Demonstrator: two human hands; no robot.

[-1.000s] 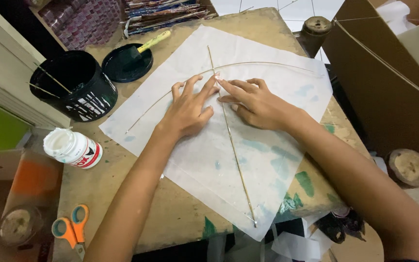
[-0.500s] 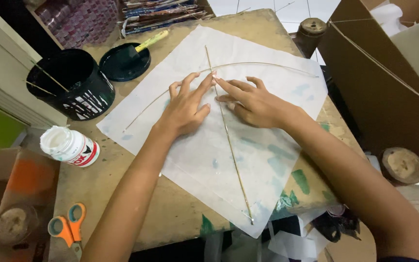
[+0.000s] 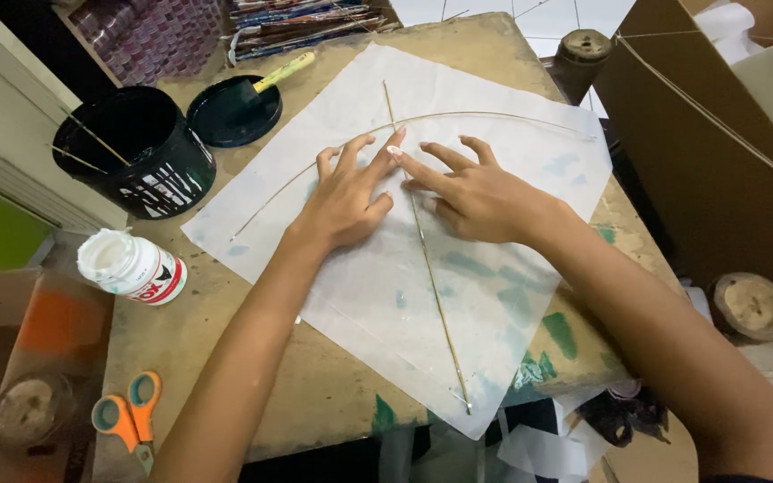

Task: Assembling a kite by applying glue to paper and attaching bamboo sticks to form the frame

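From the head camera I see my left hand [image 3: 344, 199] and right hand [image 3: 476, 192] lying flat, fingers spread and grasping nothing, pressing the white paper sheet [image 3: 386, 295] where the straight stick [image 3: 431, 277] crosses the bowed stick [image 3: 458, 117], probably to hold the joint down. The sheet covers the middle of the table [image 3: 199, 344], one corner past the near edge. By the far left corner, a black bucket [image 3: 140, 152] holds thin sticks; its lid [image 3: 233, 111] carries a brush. A capped white glue bottle [image 3: 131, 266] lies at the left edge, orange scissors [image 3: 127, 419] nearer.

Even, soft daylight, faint shadows, sharp centre, slight wide-angle bending at edges.
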